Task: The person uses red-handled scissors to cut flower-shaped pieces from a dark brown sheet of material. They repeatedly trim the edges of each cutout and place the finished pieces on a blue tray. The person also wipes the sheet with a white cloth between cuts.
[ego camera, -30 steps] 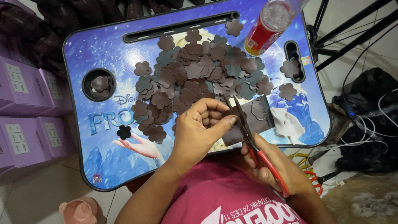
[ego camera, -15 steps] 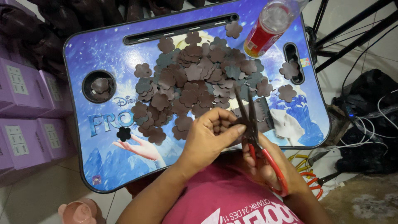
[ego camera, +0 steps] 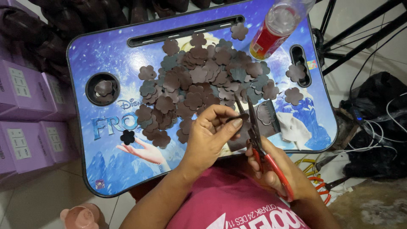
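While the brown sheet (ego camera: pixel 250 133) sits pinched between the thumb and fingers of the left hand (ego camera: pixel 210 135), just above the near edge of the lap tray (ego camera: pixel 106 169), the scissors (ego camera: pixel 254 127) with red handles are gripped in the right hand (ego camera: pixel 277 171), their blades parted around the sheet's upper edge. One flower outline (ego camera: pixel 265 114) shows on the part of the sheet that lies to the right of the blades, so at least that shape looks uncut. Much of the cutting appears done: a thick pile of brown flower cut-outs (ego camera: pixel 199 85) covers the middle of the tray, some overlapping, a few strays lying apart to the right near the slot (ego camera: pixel 299 63), one resting in the round cup recess (ego camera: pixel 103 88), and one darker flower (ego camera: pixel 127 137) alone to the left. How much sheet remains under the hand cannot be told. Beyond the pile, a clear bottle with a red label (ego camera: pixel 275 27) stands at the tray's far right corner. Purple boxes (ego camera: pixel 25 97) are stacked on the floor to the left, and cables (ego camera: pixel 381 131) lie to the right.
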